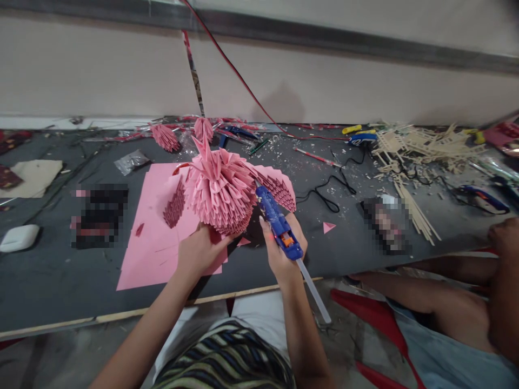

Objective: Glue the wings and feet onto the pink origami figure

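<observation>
A large pink folded-paper model [221,189] with a round, spiky body and wing-like side pieces is at the centre. My left hand [201,248] grips its underside from the near left, its fingers partly hidden beneath it. My right hand [286,248] is closed round a blue glue gun [275,219], whose tip points up and left at the model's right side, by the base of the right wing. A clear glue stick [314,292] sticks out of the gun's rear. Pink paper sheets [141,259] lie under and left of the model.
Two small pink paper pieces [165,138] lie behind the model. A black cable [330,200], a pile of pale sticks [421,151] and another glue gun [484,199] are to the right. A white case [19,237] is at left. Another person's arm [505,292] is at far right.
</observation>
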Demonstrator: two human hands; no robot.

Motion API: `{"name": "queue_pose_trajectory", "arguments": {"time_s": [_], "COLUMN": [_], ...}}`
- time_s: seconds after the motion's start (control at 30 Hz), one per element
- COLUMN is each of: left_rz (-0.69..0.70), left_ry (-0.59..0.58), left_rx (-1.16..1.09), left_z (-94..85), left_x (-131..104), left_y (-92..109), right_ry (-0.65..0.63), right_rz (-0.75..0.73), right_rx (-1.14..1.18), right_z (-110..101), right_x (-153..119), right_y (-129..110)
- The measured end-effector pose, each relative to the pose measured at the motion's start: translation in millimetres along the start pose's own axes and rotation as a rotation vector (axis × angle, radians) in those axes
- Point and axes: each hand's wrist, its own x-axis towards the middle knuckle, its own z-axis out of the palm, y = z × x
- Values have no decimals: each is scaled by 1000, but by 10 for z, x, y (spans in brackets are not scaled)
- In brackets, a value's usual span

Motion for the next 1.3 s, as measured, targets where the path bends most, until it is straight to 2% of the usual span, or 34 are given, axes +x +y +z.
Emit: {"name": "queue_pose_trajectory", "arguments": {"time_s": [0.13,0.43,0.67,0.97,1.17,1.3], "left_rz": [8,13,17,0,-3,-13], "left_ry": [4,10,12,5,1,2], "left_rx": [23,22,22,40,55,46], "left_z": [14,-14,8,20,17,25], "left_x": [12,-5,7,4,12,12], "left_y": [2,18,1,-3,0,-11], "right_ry": [144,220,247,262,254,221], "right_rz": [-117,-263,-248,-268,-328,-292], "right_rx": [-84,-73,-119,-50,23,0], "right_z": [40,69,100,138,152,136], "right_x": [-29,-8,-30,-77,-66,-57], "right_y": [-26,-9,-20,32,53,50]}}
